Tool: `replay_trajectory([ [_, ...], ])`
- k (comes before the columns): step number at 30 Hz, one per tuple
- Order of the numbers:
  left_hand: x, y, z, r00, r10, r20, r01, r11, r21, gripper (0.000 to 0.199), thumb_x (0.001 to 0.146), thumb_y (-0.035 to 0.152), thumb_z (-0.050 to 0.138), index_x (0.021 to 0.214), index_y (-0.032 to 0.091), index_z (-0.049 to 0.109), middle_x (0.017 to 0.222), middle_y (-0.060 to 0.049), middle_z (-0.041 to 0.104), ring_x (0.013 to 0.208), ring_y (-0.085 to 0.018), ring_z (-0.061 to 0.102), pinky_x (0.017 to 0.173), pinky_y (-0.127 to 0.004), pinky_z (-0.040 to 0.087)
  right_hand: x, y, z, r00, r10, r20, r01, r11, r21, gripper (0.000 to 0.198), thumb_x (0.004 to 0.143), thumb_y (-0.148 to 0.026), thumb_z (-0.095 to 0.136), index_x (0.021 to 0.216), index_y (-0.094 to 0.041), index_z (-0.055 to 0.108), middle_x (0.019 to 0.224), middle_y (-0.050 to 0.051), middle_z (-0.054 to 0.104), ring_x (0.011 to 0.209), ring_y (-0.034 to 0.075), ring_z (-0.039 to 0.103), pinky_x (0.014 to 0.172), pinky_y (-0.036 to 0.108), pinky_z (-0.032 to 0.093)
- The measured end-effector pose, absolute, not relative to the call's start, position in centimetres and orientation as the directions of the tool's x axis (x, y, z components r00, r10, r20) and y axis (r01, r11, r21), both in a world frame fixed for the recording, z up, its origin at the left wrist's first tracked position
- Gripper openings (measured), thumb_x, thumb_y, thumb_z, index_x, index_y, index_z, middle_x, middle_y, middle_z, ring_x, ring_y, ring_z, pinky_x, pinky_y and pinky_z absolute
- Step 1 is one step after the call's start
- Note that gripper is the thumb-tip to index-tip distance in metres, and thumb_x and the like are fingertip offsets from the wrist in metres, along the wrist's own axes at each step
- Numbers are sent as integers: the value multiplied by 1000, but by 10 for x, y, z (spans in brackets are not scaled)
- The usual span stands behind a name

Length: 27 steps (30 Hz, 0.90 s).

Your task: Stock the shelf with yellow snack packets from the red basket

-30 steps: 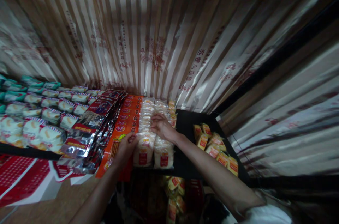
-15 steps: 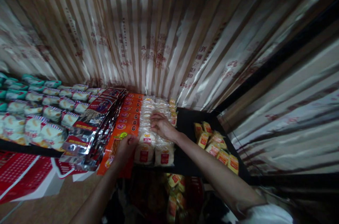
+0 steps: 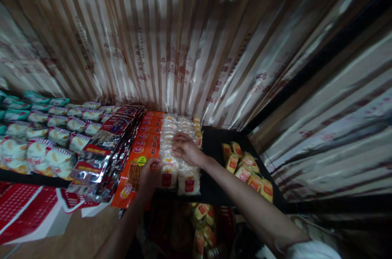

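Observation:
Two rows of small clear-wrapped white packets with red labels (image 3: 189,185) stand on a dark shelf. Over the middle of these rows lies my right hand (image 3: 189,152), fingers bent and a little apart, fingertips touching the wrappers. My left hand (image 3: 150,175) is closed, with thumb and fingers drawn together at the left row's near edge; what they pinch, if anything, is hidden. Beneath and beside the left hand is a row of orange snack bags (image 3: 143,138), overlapping one another. A few small yellow packets (image 3: 197,122) stand behind the right-hand white row.
Loose yellow packets (image 3: 248,165) lie on the shelf's right part. Silver-and-dark bags (image 3: 107,144) and blue-white packets (image 3: 59,159) fill the left. Below are a red basket (image 3: 27,206) and more yellow packets (image 3: 203,214). A pleated curtain (image 3: 171,38) hangs behind.
My left hand has shifted slightly right, closer against the white packets. The right hand stays over the same rows, its fingers slightly lower. The view has moved a little.

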State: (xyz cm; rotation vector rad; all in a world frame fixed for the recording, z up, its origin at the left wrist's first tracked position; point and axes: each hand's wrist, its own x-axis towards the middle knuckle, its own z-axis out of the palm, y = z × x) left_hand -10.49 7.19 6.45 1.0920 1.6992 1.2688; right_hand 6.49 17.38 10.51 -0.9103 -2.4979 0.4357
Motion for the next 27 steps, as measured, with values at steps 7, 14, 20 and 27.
replay_trajectory([
  [7,-111,70,54,-394,917,64,351,86,932,28,68,45,57,79,19,61,78,-4,60,72,-19,57,69,-32,48,80,178,117,-645,655,394,486,750,-449,18,80,-33,64,91,-19,67,110,10,62,114,22,50,98,40,39],
  [14,-110,140,105,-324,915,240,571,-13,821,21,78,34,48,88,20,61,88,-6,64,83,-21,60,73,-30,47,126,249,136,-386,812,438,696,568,-439,22,84,-12,49,95,-17,67,96,8,69,92,18,62,87,32,47],
  [20,-71,247,127,42,934,354,797,-245,553,24,80,13,44,88,19,66,97,-7,66,100,-21,54,90,-31,41,131,319,138,-420,857,298,813,501,-295,24,84,-11,49,95,-17,69,95,7,72,89,18,63,86,27,45],
  [27,-56,334,103,256,929,268,825,-354,441,24,77,11,46,77,18,69,88,-9,67,100,-22,54,94,-35,38,114,372,117,-437,896,79,891,443,-100,19,81,-15,53,77,-16,71,82,11,72,82,22,64,80,31,44],
])
